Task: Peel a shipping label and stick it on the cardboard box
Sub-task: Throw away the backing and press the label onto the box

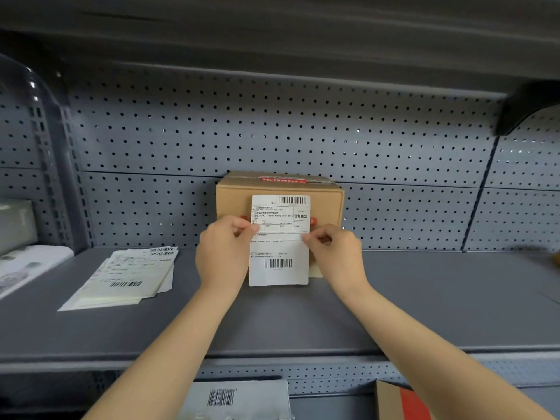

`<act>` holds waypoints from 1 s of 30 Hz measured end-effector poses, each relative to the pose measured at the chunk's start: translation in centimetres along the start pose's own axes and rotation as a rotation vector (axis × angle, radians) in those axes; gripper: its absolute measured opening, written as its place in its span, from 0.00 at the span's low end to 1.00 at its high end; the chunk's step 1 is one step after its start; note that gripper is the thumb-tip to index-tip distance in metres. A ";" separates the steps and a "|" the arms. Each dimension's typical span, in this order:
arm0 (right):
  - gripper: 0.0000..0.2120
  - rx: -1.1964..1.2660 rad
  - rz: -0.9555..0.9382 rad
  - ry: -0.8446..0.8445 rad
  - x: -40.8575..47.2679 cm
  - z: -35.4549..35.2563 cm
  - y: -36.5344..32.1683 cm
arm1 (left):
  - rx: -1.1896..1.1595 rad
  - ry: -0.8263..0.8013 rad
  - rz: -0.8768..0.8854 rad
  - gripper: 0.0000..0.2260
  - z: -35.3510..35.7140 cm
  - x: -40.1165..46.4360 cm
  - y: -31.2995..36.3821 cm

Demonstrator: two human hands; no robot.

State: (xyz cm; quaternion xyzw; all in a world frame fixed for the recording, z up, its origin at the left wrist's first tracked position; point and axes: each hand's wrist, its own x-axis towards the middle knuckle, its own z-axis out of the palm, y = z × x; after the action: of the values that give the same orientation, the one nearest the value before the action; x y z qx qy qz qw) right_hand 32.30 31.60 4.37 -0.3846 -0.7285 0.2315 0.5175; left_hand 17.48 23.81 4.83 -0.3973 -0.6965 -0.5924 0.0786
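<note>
the shipping label point(279, 241) is held upright in front of the cardboard box point(236, 201), pinched at both side edges about mid-height. the left hand point(224, 253) grips the label's left edge between thumb and forefinger; the right hand point(336, 256) grips the right edge the same way. both pinches are closed on the label. above the grip line, the upper part of the label, with one barcode and printed address lines, overlaps the box's front face; whether it is touching the cardboard cannot be told. below the grip line, the lower part with a second barcode hangs past the box's bottom edge, over the grey shelf point(424, 298).

the box stands directly behind the grip, against the perforated back panel point(272, 128), with red-printed tape point(283, 179) running across its top seam. red markings on its front show just beside each pinch.

to the left of the left hand, well apart, a loose stack of label sheets point(127, 277) lies flat on the shelf. below the forearms, on a lower level, a white item with a barcode point(236, 400) and a brown and red carton point(400, 401) are partly in view.
</note>
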 end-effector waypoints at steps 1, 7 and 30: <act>0.07 -0.003 0.005 0.000 0.1 0.1 0.1 | 0.008 0.005 0.003 0.06 0.1 0.0 0.0; 0.07 -0.026 0.024 0.008 0.8 0.6 0.5 | 0.054 0.015 0.012 0.07 0.4 0.4 0.0; 0.22 -0.927 -1.014 -0.151 0.8 0.0 1.8 | 0.838 -0.194 0.988 0.29 -1.3 -0.1 -1.2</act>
State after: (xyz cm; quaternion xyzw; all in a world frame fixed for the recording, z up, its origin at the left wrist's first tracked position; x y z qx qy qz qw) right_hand 32.74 33.28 3.47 -0.1607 -0.8763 -0.3482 0.2918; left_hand 16.33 22.65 4.24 -0.6578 -0.6079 -0.1263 0.4264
